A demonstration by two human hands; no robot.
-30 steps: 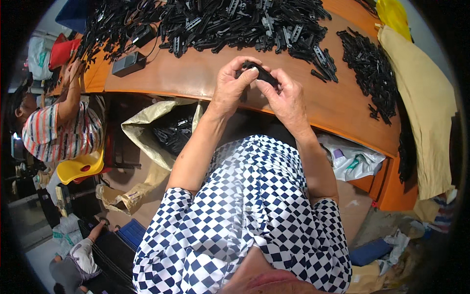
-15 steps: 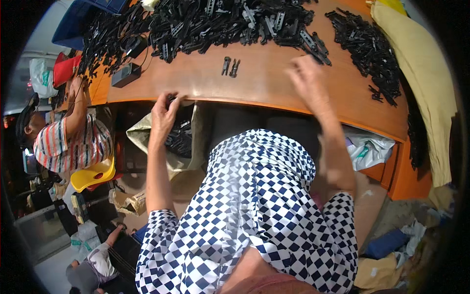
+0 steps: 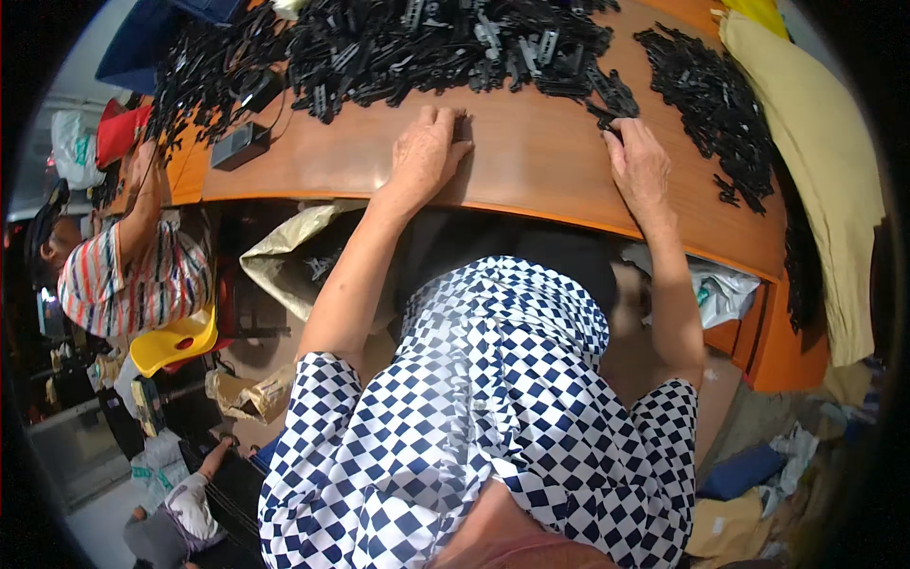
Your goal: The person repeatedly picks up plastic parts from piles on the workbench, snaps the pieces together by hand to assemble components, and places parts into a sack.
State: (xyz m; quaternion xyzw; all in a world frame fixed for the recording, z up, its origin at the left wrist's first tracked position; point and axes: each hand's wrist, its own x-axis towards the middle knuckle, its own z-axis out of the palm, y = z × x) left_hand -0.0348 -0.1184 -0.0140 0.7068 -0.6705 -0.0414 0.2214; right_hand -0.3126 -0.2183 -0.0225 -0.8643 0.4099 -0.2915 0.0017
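Note:
My left hand (image 3: 427,155) rests on the wooden table (image 3: 531,156) with its fingers curled down. A small black plastic part shows at its fingertips; the hand hides most of it. My right hand (image 3: 642,169) is at the near right edge of the large heap of black plastic parts (image 3: 398,57). Its thumb and forefinger close on a black plastic part (image 3: 604,116) there. Some pieces in the heap are greyish and slotted.
A smaller heap of black parts (image 3: 711,114) lies at the right, beside a long yellowish cloth bundle (image 3: 806,142). A small black box (image 3: 241,146) with a cable stands left. Below the table edge hangs an open sack (image 3: 294,251). A person in a striped shirt (image 3: 137,275) works at far left.
My left hand has moved from above the sack up onto the table, over the two small parts lying there. My right hand has shifted slightly right and down to the heap's edge.

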